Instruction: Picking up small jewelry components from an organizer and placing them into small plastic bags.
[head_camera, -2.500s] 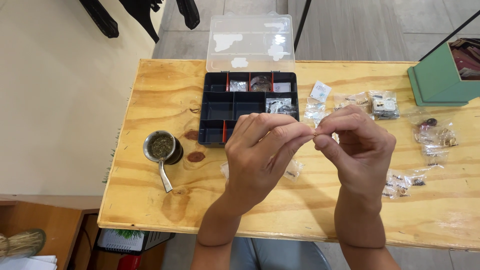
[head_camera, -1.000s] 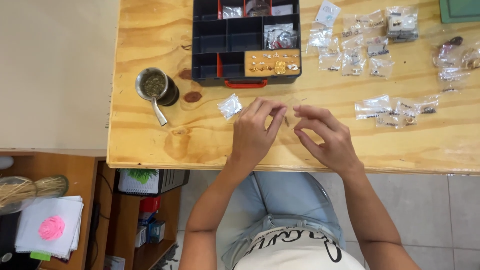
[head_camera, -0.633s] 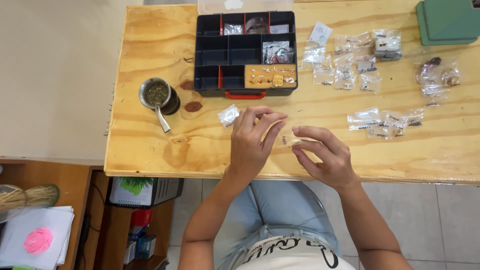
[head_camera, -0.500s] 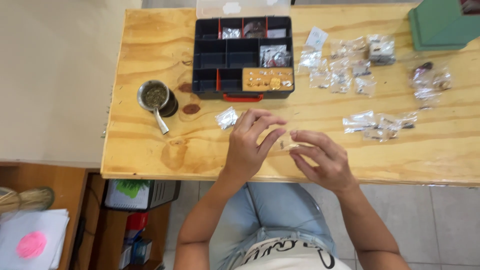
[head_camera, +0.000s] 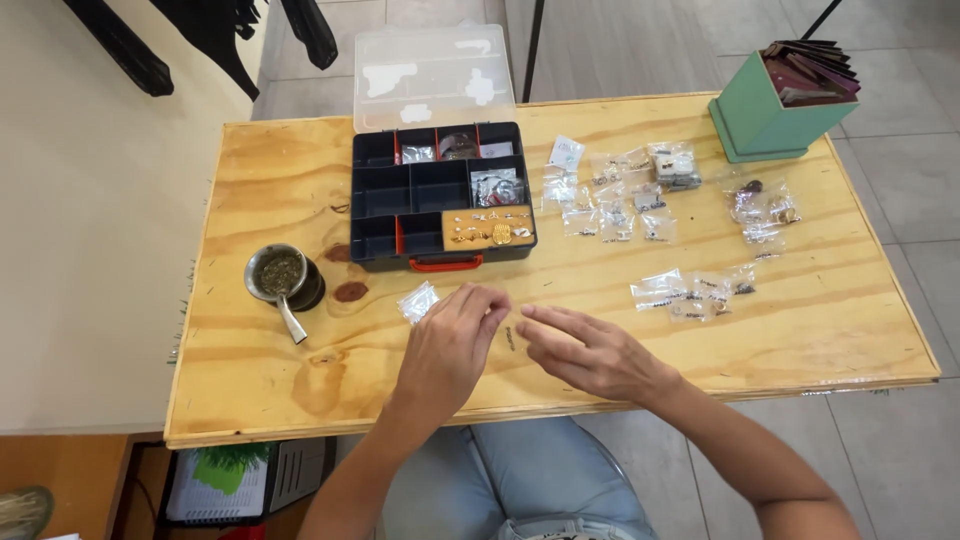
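My left hand rests on the plywood table with its fingers bent and the tips down; nothing shows in it. My right hand lies flat beside it, fingers stretched to the left. A tiny dark piece lies on the wood between the two sets of fingertips, close to my right forefinger. A small clear bag sits just left of my left hand. Behind my hands stands a black compartment box with a red latch, small gold parts in its front right section, and its clear lid folded back.
Several small clear bags with parts lie right of the box, at mid right and far right. A metal cup with a straw stands left. A green box of dark cards occupies the back right corner.
My hands were raised together, pinching something small; they have come down onto the table and parted slightly, with the tiny piece lying between them. The view has shifted.
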